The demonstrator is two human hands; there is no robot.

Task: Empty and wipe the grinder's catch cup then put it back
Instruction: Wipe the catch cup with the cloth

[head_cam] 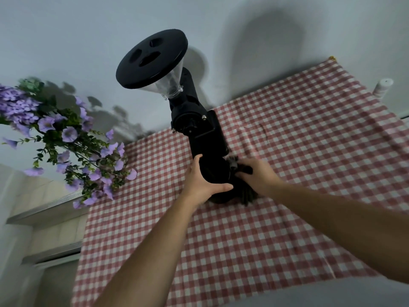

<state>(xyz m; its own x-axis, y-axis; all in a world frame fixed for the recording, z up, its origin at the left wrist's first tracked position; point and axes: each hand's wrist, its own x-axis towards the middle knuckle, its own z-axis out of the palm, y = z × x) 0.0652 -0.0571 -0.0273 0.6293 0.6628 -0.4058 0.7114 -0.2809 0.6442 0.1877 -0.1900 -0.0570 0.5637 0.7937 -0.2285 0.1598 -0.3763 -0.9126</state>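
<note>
A tall black coffee grinder [194, 120] with a clear hopper and a round black lid [152, 57] stands on a red-and-white checked tablecloth [265, 218]. At its foot sits the black catch cup [215, 171]. My left hand [202, 181] wraps around the cup from the left, thumb across its front. My right hand [254, 173] is shut on a dark, crumpled cloth [244, 192] beside the cup's right side. Whether the cloth touches the cup is hidden by my fingers.
A bunch of purple artificial flowers [66, 138] hangs at the left, close to the grinder. A small white bottle [381, 87] stands at the far right near the wall. A white wall runs behind the table, and the table's left edge drops off to tiled floor.
</note>
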